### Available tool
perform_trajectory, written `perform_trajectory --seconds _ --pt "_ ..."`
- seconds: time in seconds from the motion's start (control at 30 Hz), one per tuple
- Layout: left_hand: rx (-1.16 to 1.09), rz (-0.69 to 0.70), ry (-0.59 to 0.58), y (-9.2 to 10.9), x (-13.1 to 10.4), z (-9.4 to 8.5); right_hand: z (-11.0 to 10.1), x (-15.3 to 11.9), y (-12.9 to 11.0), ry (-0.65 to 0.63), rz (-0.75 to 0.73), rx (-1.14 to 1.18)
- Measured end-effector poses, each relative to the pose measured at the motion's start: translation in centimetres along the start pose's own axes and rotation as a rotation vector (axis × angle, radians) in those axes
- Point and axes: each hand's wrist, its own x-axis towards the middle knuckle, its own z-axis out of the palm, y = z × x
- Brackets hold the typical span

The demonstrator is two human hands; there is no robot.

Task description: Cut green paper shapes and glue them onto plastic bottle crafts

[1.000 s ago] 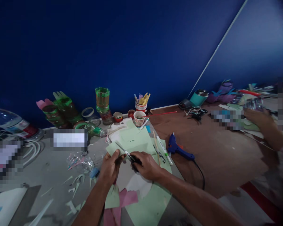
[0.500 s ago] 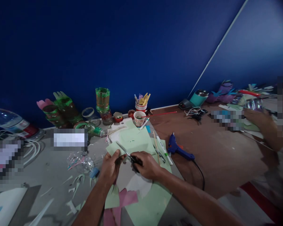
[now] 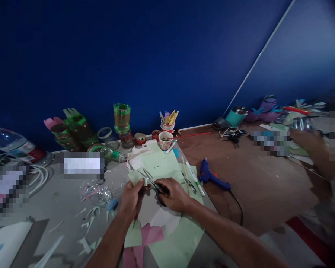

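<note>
Between the thumb and fingers of my left hand is a small piece of light green paper. My right hand grips a pair of scissors by the dark handles. Their blades are parted and point up and left, at the green paper near my left thumb. Under both hands lie larger green sheets and a white sheet. Pink paper and a green piece lie below my left hand.
A blue glue gun with its cord lies to the right. Behind the paper stands a paper cup with a brush. Clear bottle parts and paper scraps are at the left. Another person's hand is at far right.
The scissor blades have opened beside the green paper, where they were nearly closed before. Both hands stay in almost the same place.
</note>
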Motion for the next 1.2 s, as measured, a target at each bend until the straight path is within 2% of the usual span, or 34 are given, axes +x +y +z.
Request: perform_trajectory --seconds 0.2,0.53,0.97,1.2 --pt "0.128 0.011 -0.111 -0.56 0.09 -0.62 -0.03 0.02 0.11 -0.001 -0.023 0.008" --pt "0.146 -0.049 -0.081 -0.14 -0.35 -0.54 -0.17 -0.06 0.33 0.016 0.011 0.075" --pt "0.183 -0.032 -0.072 -0.13 -0.09 -0.68 -0.08 -0.04 0.41 0.019 0.015 0.089" --pt "0.094 -0.027 -0.056 0.23 -0.24 -0.31 -0.15 0.01 0.37 0.019 0.022 0.088"
